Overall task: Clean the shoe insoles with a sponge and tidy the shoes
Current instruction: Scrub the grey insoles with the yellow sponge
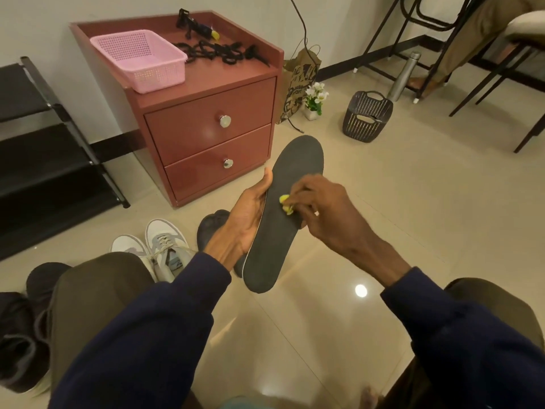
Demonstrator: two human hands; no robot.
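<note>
**Insole held in the air, sponge pressed to its middle**

A reddish-brown two-drawer wooden cabinet [206,137] stands by the wall, just beyond the hands. On its top are a pink perforated plastic basket [141,59] and a tangle of black shoelaces [224,51]. To the left is a black open shoe rack [44,149]. On the glossy beige tile floor [398,208] to the right are a printed brown paper bag [298,81], a small pot of white flowers [315,98], a dark perforated plastic basket [367,116] and a steel bottle [404,75].

A pair of white-and-grey lace-up sneakers [165,246] sits on the floor near the person's left knee. A dark shoe [211,225] beside them is partly hidden behind the left wrist. More dark footwear [20,335] lies at the lower left edge, cut off by the leg.

The long dark grey foam insole [274,252] is held above the floor in front of the cabinet, toe end pointing away. The left hand [244,219] grips it along its left edge, thumb lying up the rim and palm behind it; the fingers behind cannot be seen. The right hand [324,214] has its fingers curled tightly round a small yellow sponge [285,203], which touches the insole's top face near the middle.
</note>
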